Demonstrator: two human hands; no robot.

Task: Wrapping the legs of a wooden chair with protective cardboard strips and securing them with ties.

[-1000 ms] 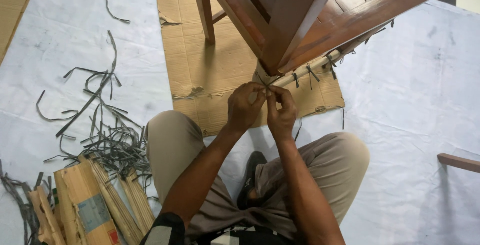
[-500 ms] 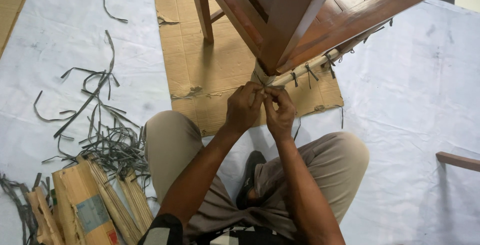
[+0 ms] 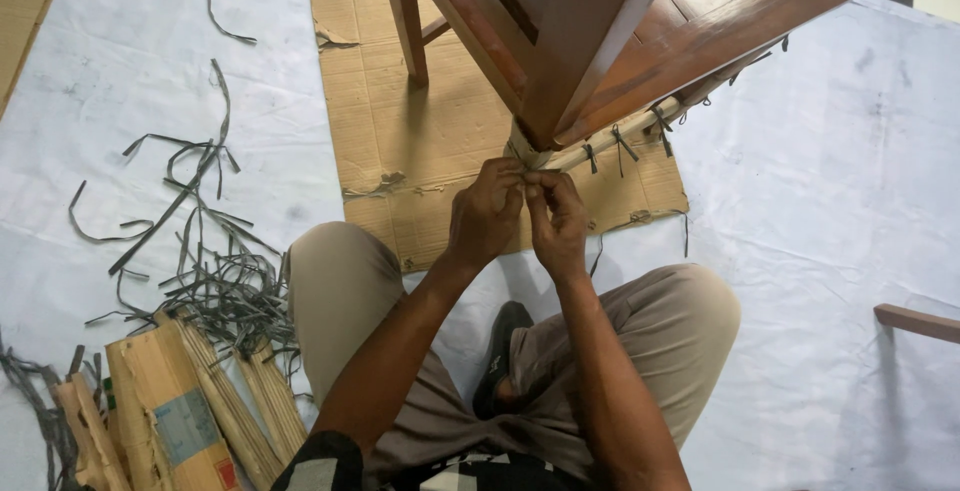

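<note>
**Both hands pinching at the wrapped corner of a wooden chair**

A person sits cross-legged on a white sheet (image 3: 850, 211), and a dark wooden chair (image 3: 640, 21) is tilted over a flat piece of cardboard (image 3: 400, 121) just beyond the knees. The chair's near corner, wrapped in pale cardboard padding (image 3: 527, 154), hangs directly above the hands. The left hand (image 3: 485, 216) and right hand (image 3: 558, 219) meet there, touching each other, fingertips drawn together and pinched on something small at the padding's lower edge; what they grip is too small to tell. Along the padded rail running right and far from that corner, several dark strap ties (image 3: 625, 141) are knotted at intervals. To the near left lie a heap of cut dark strap offcuts (image 3: 215, 286) and folded cardboard bundles (image 3: 175, 411). At the right edge a separate wooden piece (image 3: 918, 322) pokes in.
</note>
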